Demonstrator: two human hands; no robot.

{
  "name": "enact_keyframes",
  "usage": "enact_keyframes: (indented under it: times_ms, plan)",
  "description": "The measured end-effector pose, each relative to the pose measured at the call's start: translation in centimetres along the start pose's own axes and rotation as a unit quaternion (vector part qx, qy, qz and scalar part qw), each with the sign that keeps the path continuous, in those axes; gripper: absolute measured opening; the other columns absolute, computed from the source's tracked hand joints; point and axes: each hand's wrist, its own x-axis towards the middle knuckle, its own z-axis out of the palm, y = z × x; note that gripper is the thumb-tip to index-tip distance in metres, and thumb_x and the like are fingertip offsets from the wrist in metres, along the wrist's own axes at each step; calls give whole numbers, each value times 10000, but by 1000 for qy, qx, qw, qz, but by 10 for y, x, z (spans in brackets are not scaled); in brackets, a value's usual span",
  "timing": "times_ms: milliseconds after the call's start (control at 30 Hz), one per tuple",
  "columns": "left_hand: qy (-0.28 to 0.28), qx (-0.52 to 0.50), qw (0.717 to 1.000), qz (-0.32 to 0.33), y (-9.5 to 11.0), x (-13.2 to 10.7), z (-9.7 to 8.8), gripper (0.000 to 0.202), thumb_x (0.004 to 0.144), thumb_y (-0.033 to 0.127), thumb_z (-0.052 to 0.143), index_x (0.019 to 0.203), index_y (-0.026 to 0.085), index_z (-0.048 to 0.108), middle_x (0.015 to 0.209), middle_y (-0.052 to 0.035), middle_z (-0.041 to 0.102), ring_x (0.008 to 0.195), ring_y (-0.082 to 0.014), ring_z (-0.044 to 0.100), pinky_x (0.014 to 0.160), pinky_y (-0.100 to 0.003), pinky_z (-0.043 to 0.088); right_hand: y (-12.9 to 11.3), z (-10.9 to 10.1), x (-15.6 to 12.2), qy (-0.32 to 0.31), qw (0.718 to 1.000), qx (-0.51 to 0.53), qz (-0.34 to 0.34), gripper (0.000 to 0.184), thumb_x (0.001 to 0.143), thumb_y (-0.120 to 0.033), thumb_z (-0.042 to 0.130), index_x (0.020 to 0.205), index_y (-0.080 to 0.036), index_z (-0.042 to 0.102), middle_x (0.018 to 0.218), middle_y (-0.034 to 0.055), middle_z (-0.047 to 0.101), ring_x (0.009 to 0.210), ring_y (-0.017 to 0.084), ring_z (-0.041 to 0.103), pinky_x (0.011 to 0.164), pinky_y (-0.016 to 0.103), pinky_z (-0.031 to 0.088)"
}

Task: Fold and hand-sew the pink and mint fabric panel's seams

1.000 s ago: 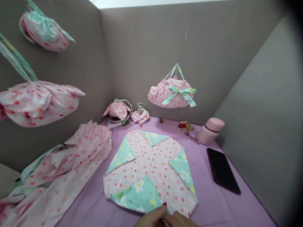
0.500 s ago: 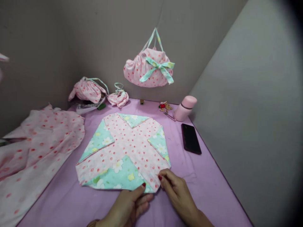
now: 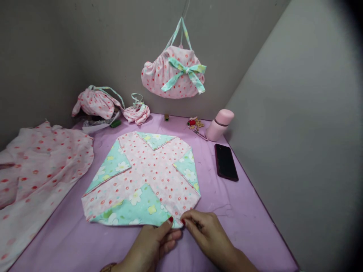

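Pink dotted cotton cloth [image 3: 143, 175] lies flat on the lilac table cover [image 3: 241, 223] just ahead of my hands, its near edge between them. Four mint floral flaps [image 3: 136, 207] are folded in around it, leaving a pink cross in the middle; no gathers or ties show on it yet. My right hand [image 3: 208, 236] is nearly closed, thumb and forefinger pinching that edge. My left hand [image 3: 150, 243] is half open, its thumb on the mint edge, though I can't tell if it grips. Beyond my hands hangs a gathered pink bag [image 3: 172, 73] tied with a mint bow, and two smaller tied bundles [image 3: 95, 102] sit beyond my left hand. More dotted fabric [image 3: 42, 170] lies left of my left hand, and a black phone [image 3: 226, 162] lies beyond my right.
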Motion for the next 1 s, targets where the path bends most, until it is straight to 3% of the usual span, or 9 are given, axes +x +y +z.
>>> enact_keyframes:
  times_ms: [367,1000]
  plan:
    - [-13,12,1000,3,2,1,0,270,627,216,776,833,93,654,694,-45,730,632,-138,671,599,-221,503,0,-3,0,-31,999,-36,1,227,856,-170,432,776,-179,644,667,-4,654,577,106,568,545,191,381]
    - [-10,14,1000,-15,4,0,0,246,583,242,805,746,97,690,678,-48,727,628,-141,667,594,-220,495,-3,-11,6,-54,998,-31,29,208,809,-151,463,763,-182,663,665,4,668,582,118,579,550,202,385]
